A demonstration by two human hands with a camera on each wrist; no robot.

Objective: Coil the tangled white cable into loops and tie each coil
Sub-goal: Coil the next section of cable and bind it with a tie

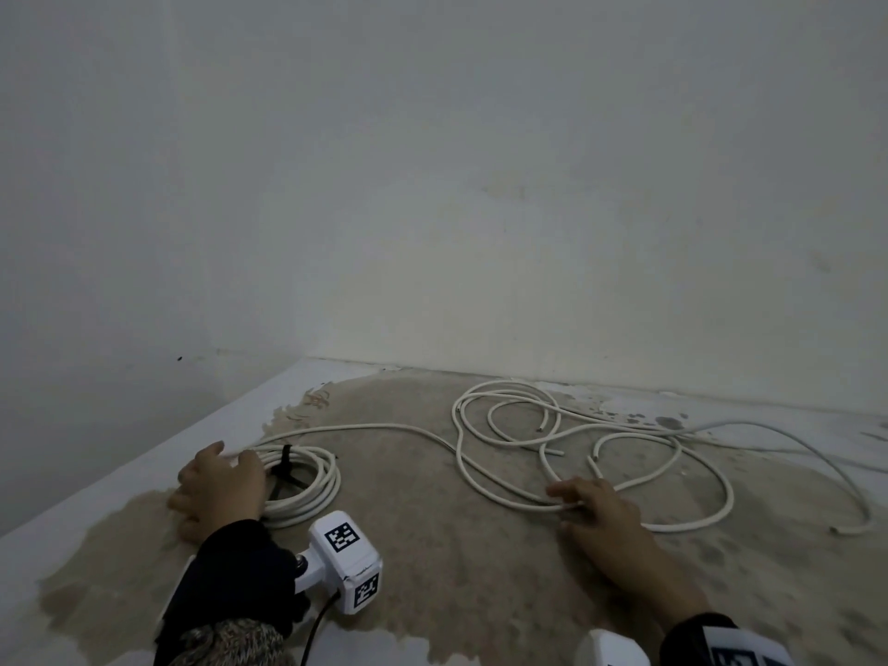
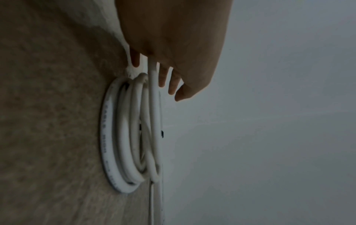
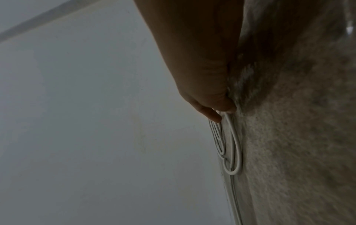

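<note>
A finished coil of white cable [image 1: 312,487] lies on the floor at the left, bound by a black tie [image 1: 287,458]. My left hand [image 1: 216,487] rests palm down on its near-left side with fingers fairly straight. In the left wrist view a strand of the coil [image 2: 133,137] runs out from under the left hand [image 2: 167,82]. The loose tangled cable [image 1: 576,439] sprawls to the right with several cut ends. My right hand [image 1: 591,507] lies low on the floor at its near loop. In the right wrist view, thumb and forefinger of the right hand [image 3: 221,113] pinch a cable strand [image 3: 236,146].
The floor [image 1: 432,545] is bare concrete with a large beige stain. Two white walls meet in a corner [image 1: 302,358] behind the cable. A white tagged camera housing [image 1: 343,560] sits on my left wrist. One cable strand trails far right [image 1: 855,511].
</note>
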